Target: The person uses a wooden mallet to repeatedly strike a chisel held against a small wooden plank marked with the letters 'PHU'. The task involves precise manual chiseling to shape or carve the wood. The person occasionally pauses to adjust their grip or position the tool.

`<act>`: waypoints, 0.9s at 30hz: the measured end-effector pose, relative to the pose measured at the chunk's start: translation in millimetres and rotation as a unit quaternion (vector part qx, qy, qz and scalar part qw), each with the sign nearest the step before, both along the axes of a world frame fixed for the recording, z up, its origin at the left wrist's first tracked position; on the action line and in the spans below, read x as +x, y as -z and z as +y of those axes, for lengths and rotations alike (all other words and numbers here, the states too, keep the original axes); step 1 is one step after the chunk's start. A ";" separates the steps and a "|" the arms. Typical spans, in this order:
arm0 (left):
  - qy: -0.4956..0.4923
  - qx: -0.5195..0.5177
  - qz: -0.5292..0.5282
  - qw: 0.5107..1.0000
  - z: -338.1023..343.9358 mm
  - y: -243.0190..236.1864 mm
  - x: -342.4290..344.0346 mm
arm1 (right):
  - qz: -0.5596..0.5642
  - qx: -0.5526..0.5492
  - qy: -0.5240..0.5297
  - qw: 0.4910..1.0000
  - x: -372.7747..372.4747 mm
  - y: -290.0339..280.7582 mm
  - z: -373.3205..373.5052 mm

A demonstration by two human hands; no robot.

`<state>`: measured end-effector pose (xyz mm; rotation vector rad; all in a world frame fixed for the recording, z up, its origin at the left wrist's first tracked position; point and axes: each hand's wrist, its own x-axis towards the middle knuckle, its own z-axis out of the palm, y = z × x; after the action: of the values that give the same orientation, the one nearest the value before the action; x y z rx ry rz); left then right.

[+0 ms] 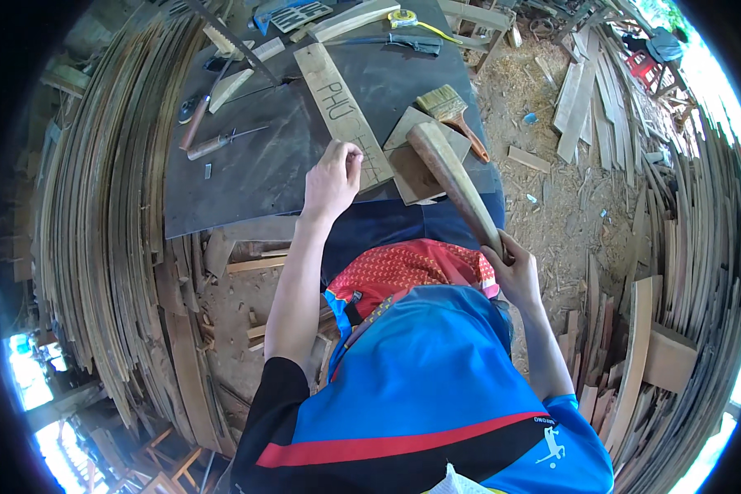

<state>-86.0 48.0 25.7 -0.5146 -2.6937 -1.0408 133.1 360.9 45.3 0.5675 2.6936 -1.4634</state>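
Note:
My right hand (514, 272) grips the lower end of a long, slightly curved piece of wood (454, 181), which slants up and left over the table edge. My left hand (334, 179) hovers at or just over a flat board (329, 86) marked with dark handwriting. Its fingers are curled and pinched together; whatever they may hold is hidden. Beneath the curved wood lie small square wood pieces (416, 177). Beside them rests a wide paintbrush (451, 111) with an orange-brown handle.
The dark tabletop (251, 181) carries a screwdriver (222, 144), a handsaw (239, 41), a yellow tape measure (402, 18) and other tools. Tall stacks of planks (107, 206) stand on the left, with more planks (700, 247) on the right. Shavings cover the floor (535, 198).

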 end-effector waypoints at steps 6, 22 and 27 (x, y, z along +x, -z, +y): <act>0.024 -0.048 -0.061 0.997 -4.5 -18.3 -9.5 | -0.020 -0.008 -0.020 1.000 -7.6 -10.8 -2.1; 0.053 -0.062 -0.094 0.992 8.4 -27.6 -16.9 | -0.055 -0.060 -0.001 0.997 3.9 -6.4 -16.0; 0.054 -0.082 -0.088 0.991 12.3 -27.7 -19.2 | -0.030 -0.022 -0.012 0.999 5.4 5.2 -11.7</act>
<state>-105.2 60.3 53.4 -0.6327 -2.9542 -0.9377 138.4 349.2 40.2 0.5649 2.6074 -1.4715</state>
